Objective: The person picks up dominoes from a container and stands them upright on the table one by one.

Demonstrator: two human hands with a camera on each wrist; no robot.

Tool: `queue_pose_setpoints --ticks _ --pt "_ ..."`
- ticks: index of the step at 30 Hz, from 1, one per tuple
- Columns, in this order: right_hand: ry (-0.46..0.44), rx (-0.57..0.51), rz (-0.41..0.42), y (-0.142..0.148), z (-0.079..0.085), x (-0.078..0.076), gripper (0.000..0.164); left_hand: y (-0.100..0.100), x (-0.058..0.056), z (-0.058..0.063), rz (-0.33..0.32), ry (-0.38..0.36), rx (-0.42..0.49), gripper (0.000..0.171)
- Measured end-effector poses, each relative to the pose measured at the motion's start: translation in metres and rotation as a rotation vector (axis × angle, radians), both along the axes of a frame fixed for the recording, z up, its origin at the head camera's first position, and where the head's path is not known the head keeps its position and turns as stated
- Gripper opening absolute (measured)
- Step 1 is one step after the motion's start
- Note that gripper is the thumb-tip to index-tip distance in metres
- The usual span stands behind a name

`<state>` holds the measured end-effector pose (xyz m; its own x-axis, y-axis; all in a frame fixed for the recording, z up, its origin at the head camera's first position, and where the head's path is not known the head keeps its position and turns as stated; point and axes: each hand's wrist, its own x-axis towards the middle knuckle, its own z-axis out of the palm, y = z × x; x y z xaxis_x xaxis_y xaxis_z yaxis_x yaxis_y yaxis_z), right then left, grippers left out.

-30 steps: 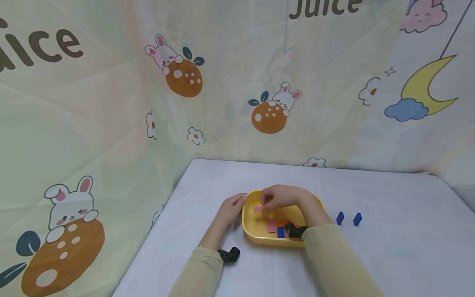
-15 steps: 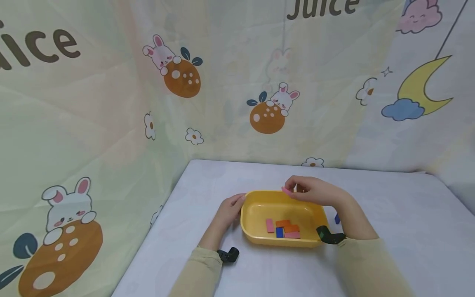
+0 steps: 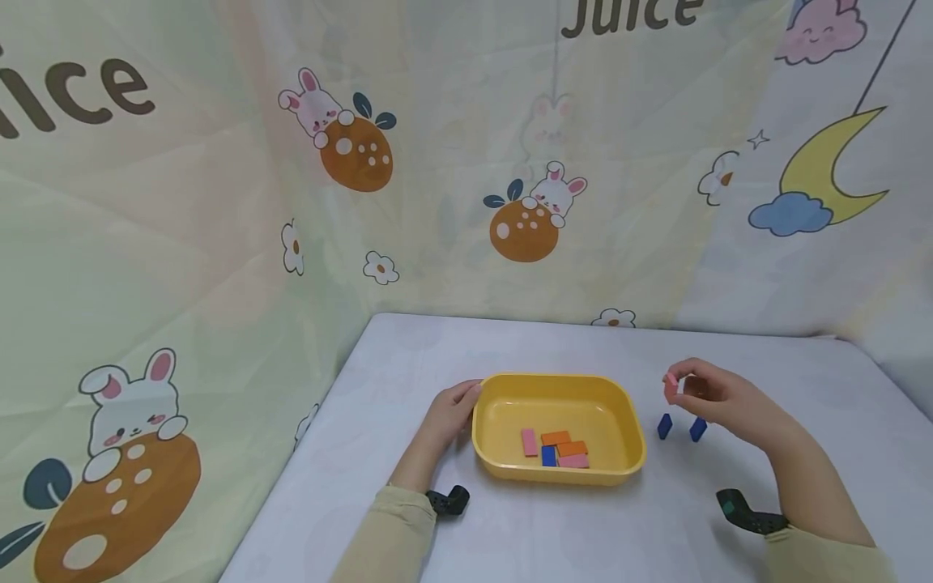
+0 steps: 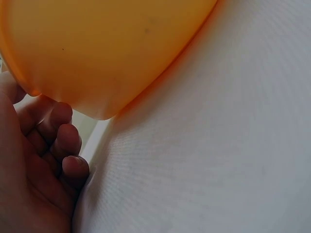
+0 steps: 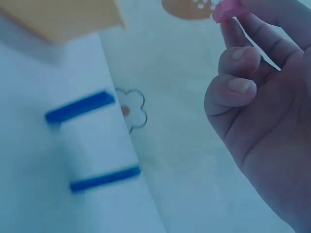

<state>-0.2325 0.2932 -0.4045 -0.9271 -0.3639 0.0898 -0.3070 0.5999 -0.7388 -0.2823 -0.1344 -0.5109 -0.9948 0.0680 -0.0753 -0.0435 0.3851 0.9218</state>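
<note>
My left hand [image 3: 448,413] grips the left end of a yellow plastic tray [image 3: 503,425]. In the left wrist view the thumb and index finger are at the rim of the tray [image 4: 116,53], the other fingers curled below it. Off to the right, my right hand [image 3: 722,401] pinches a small pink block [image 3: 670,389] between thumb and fingertips, held above the table. Close under it, two thin blue blocks stand upright side by side, a left blue block [image 3: 664,427] and a right blue block [image 3: 697,429]. The right wrist view shows the pink block [image 5: 226,10] at the fingertips.
Inside the tray, toward its front, lie two orange blocks [image 3: 572,448], a blue block [image 3: 549,456] and two pink blocks [image 3: 529,443]. A white cloth covers the table [image 3: 554,534]. A printed curtain [image 3: 437,162] hangs behind and at the left.
My right hand has lifted a pink block out of the tray and carried it right, over the far rim, to above the standing blue blocks. The left hand stays on the tray.
</note>
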Motion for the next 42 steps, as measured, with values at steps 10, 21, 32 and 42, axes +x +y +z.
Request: queue_pose_setpoints --ticks 10,21,32,42 --pt "0.008 0.009 -0.093 0.057 -0.023 0.014 0.028 0.0 -0.001 -0.001 -0.011 0.014 0.011 0.054" --pt "-0.172 0.19 -0.166 0.088 -0.055 0.007 0.036 -0.002 -0.001 0.0 -0.018 0.017 0.001 0.053" --pt "-0.239 0.272 -0.21 0.095 -0.074 -0.001 0.047 -0.001 0.0 0.001 -0.013 0.003 0.002 0.054" --pt "-0.233 0.276 -0.222 0.095 -0.077 -0.001 0.048 -0.001 -0.001 0.0 -0.013 0.014 -0.007 0.055"
